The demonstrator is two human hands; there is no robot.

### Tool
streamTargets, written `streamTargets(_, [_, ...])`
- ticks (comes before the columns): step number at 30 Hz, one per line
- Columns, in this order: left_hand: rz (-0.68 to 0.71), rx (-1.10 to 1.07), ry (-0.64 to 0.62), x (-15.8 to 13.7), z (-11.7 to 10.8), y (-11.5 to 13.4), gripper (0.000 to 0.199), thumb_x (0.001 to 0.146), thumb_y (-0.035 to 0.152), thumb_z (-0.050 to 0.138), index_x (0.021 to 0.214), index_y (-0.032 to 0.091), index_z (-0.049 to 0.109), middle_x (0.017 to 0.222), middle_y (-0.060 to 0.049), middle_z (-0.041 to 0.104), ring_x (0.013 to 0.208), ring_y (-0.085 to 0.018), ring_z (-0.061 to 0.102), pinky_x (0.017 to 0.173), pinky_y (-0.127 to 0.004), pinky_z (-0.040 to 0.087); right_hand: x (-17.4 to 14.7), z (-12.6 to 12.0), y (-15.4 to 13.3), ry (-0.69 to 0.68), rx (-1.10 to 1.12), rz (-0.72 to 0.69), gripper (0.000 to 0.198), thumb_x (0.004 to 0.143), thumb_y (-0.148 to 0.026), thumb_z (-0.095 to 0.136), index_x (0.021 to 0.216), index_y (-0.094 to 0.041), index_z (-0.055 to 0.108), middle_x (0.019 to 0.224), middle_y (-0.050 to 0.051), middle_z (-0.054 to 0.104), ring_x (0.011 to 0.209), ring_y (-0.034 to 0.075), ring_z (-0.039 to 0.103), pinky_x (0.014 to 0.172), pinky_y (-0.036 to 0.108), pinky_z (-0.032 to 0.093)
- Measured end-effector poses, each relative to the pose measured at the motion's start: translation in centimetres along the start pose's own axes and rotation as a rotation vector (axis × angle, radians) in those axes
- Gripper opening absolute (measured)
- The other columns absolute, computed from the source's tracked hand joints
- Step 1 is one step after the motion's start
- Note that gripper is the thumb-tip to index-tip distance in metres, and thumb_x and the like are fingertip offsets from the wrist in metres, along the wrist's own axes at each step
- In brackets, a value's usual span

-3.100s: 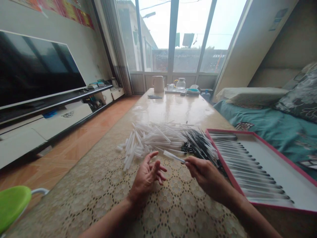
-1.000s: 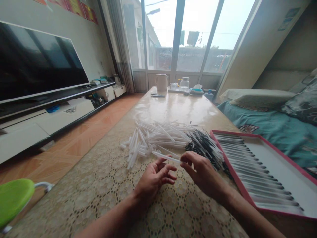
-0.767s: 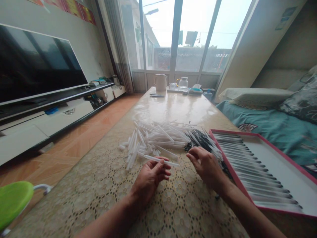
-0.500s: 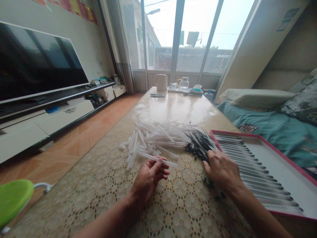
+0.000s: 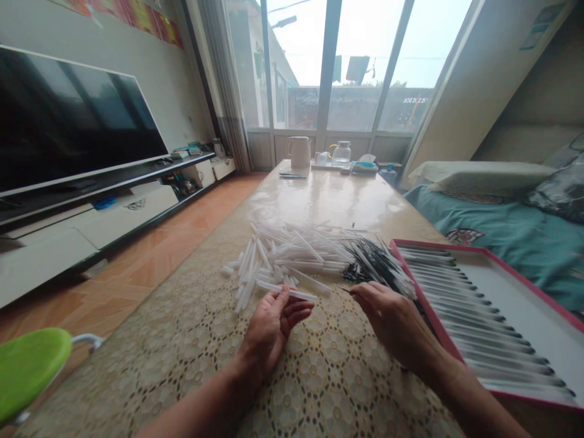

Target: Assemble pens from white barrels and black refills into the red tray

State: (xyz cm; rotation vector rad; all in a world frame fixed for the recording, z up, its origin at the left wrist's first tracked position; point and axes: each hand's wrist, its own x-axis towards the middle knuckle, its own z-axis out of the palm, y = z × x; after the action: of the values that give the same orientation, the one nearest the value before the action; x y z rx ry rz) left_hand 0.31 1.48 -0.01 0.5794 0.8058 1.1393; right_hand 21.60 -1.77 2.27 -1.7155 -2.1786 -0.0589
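Tubes [image 5: 292, 249], white and loose, lie in a broad heap on the counter [image 5: 319, 201]; to their right is a pile of dark, slender rods [image 5: 371, 261], with small black pieces [image 5: 352, 272] at its near end. The left hand [image 5: 269, 322] pinches one white tube [image 5: 303, 296] between thumb and fingers, just in front of the heap, its other fingers loosely curled. The right hand [image 5: 387, 316] has its fingers closed on a thin dark piece [image 5: 347, 289], whose tip points toward the tube; the two are apart, and the hand hides much of the dark piece. Farther right, a pink-rimmed box [image 5: 515, 298] holds a neat row of dark-ended sticks [image 5: 465, 310], which look like the completed ones. Judging by the heap and the pile, plenty is left, and the held tube seems not yet joined to anything.
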Motion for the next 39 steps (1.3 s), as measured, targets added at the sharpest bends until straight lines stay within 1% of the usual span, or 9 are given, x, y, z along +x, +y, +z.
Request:
streamTargets(4, [-0.004, -0.011, -0.001, -0.1, 0.0, 0.1, 0.003, 0.089, 0.015, 0.049, 0.086, 0.013, 0.050, 0.073, -0.009, 0.071, 0.067, -0.014, 0.069, 0.064, -0.022, 0.055, -0.3, 0.4, -1.9, 0.019, 0.155, -0.075, 0.027, 0.093, -0.026, 0.037, 0.086, -0.022, 0.063, 0.071, 0.002, 0.061, 0.057, 0.011, 0.055, 0.054, 0.023, 0.036])
streamTargets(11, [-0.012, -0.008, -0.039, -0.2, 0.2, 0.1, 0.005, 0.086, 0.018, 0.055, 0.085, 0.013, 0.052, 0.074, -0.009, 0.072, 0.067, -0.015, 0.069, 0.065, -0.023, 0.055, -0.4, 0.8, -2.7, -0.008, 0.123, -0.068, 0.027, 0.092, -0.024, 0.038, 0.083, -0.022, 0.064, 0.068, 0.002, 0.059, 0.057, 0.012, 0.055, 0.054, 0.025, 0.036])
streamTargets(15, [-0.006, 0.011, -0.073, -0.2, 0.0, -0.2, 0.010, 0.081, 0.022, 0.062, 0.085, 0.013, 0.059, 0.074, -0.007, 0.071, 0.068, -0.015, 0.069, 0.067, -0.025, 0.055, -0.4, 1.1, -2.8, 0.018, 0.225, -0.035, 0.023, 0.093, -0.030, 0.040, 0.099, -0.020, 0.059, 0.075, 0.004, 0.063, 0.065, 0.016, 0.060, 0.059, 0.027, 0.041])
streamTargets(19, [-0.037, 0.156, -0.228, -0.7, -0.1, -0.4, 0.016, 0.076, 0.022, 0.068, 0.086, 0.010, 0.067, 0.071, -0.007, 0.072, 0.066, -0.014, 0.067, 0.067, -0.024, 0.053, -0.6, 1.3, -3.7, 0.027, 0.378, 0.090, 0.028, 0.093, -0.034, 0.036, 0.110, -0.016, 0.049, 0.069, 0.003, 0.061, 0.062, 0.017, 0.060, 0.058, 0.027, 0.042])
streamTargets(23, [-0.124, 0.315, -0.362, -0.9, 0.1, -0.5, 0.022, 0.072, 0.021, 0.072, 0.088, 0.007, 0.070, 0.071, -0.010, 0.073, 0.062, -0.016, 0.067, 0.062, -0.024, 0.054, -0.7, 0.6, -4.4, 0.009, 0.506, 0.099, 0.029, 0.095, -0.035, 0.031, 0.113, -0.018, 0.046, 0.075, 0.002, 0.062, 0.068, 0.017, 0.061, 0.063, 0.027, 0.043])
streamTargets(27, [-0.123, 0.058, -0.206, -0.4, 0.0, 0.0, 0.013, 0.076, 0.018, 0.068, 0.085, 0.008, 0.070, 0.071, -0.009, 0.072, 0.062, -0.013, 0.067, 0.059, -0.020, 0.054, -0.3, -0.9, -2.3, 0.118, 0.518, 0.192, 0.033, 0.095, -0.038, 0.026, 0.103, -0.021, 0.053, 0.079, 0.003, 0.064, 0.069, 0.016, 0.061, 0.060, 0.025, 0.043])
streamTargets(30, [-0.092, -0.176, -0.013, -0.1, -0.2, 0.8, 0.011, 0.081, 0.010, 0.058, 0.081, 0.010, 0.069, 0.073, -0.008, 0.073, 0.064, -0.011, 0.068, 0.061, -0.017, 0.054, 0.2, -1.0, 0.9, 0.185, 0.311, 0.277, 0.024, 0.089, -0.035, 0.042, 0.085, -0.020, 0.060, 0.071, 0.002, 0.063, 0.063, 0.016, 0.059, 0.058, 0.026, 0.041])
streamTargets(35, [-0.092, -0.267, 0.057, 0.0, -0.2, 1.3, 0.022, 0.087, 0.008, 0.047, 0.079, 0.009, 0.067, 0.071, -0.010, 0.073, 0.061, -0.012, 0.068, 0.057, -0.018, 0.055, 0.4, 0.7, 4.3, 0.058, 0.119, 0.150, 0.018, 0.081, -0.019, 0.046, 0.081, -0.019, 0.063, 0.079, 0.005, 0.063, 0.075, 0.018, 0.059, 0.070, 0.029, 0.042])
streamTargets(39, [-0.091, -0.248, 0.052, -0.1, -0.3, 1.1, 0.018, 0.086, 0.010, 0.050, 0.079, 0.009, 0.067, 0.071, -0.010, 0.073, 0.061, -0.012, 0.068, 0.057, -0.018, 0.056, -0.3, 0.8, 5.0, -0.163, 0.084, 0.138, 0.012, 0.076, -0.017, 0.047, 0.075, -0.019, 0.059, 0.074, 0.004, 0.061, 0.071, 0.018, 0.057, 0.064, 0.029, 0.040])
